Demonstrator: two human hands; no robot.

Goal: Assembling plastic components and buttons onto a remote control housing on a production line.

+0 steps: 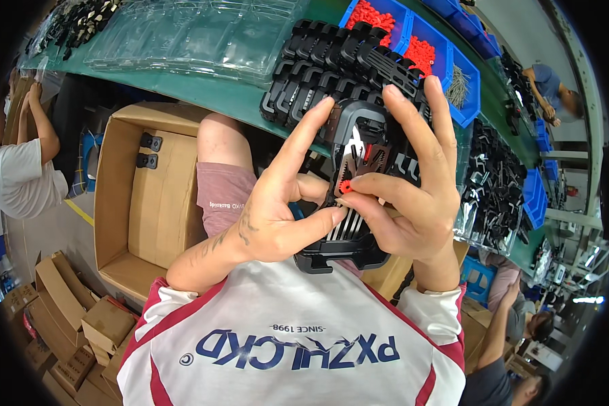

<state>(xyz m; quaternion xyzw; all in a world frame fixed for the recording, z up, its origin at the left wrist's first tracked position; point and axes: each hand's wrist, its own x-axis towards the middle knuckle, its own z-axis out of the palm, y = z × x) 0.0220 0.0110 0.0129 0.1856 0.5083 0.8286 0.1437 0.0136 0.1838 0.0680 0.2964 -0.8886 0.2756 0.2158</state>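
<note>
Fingers [318,115] of the left hand [277,216] are gripping a black plastic assembly [355,183], raised above the lap, near the green worktop [203,84]. Right hand [413,203] is pinching a small red part [346,187] against it. Matching black pieces [331,61] are lying behind on the worktop.

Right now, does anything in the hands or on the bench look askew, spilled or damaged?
Nothing stands out. Both hands, left hand and right hand, hold the black plastic part; the right fingertips pinch a small red piece. Black parts sit stacked in rows.
</note>
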